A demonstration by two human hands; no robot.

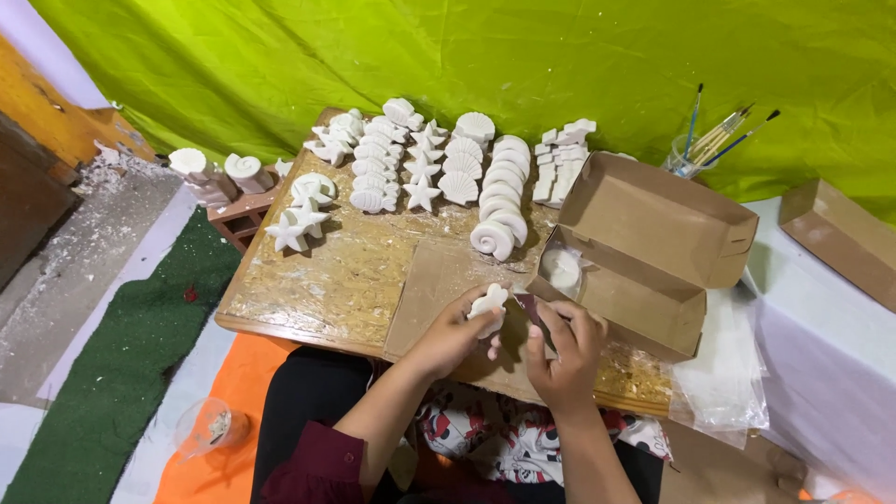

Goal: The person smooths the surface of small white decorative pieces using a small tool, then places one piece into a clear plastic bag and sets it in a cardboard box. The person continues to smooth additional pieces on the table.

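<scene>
Head view: left hand (455, 334) gripping white plaster piece (488, 304); right hand (560, 347) closed around dark tool (534, 310). Trimming step, apparently; next, steady tool contact at edge.

– What sits on the far side of the board (308, 289)?
– Rows of white shells (467, 159) and stars (422, 173), with blocks (560, 159) to the right.
– And further right?
– An open box (653, 243) with a round white piece (562, 268) inside, then a cup of brushes (695, 154) before the green sheet (523, 56).
– Near left?
– A plastic cup (207, 427) on an orange mat (224, 411).
</scene>
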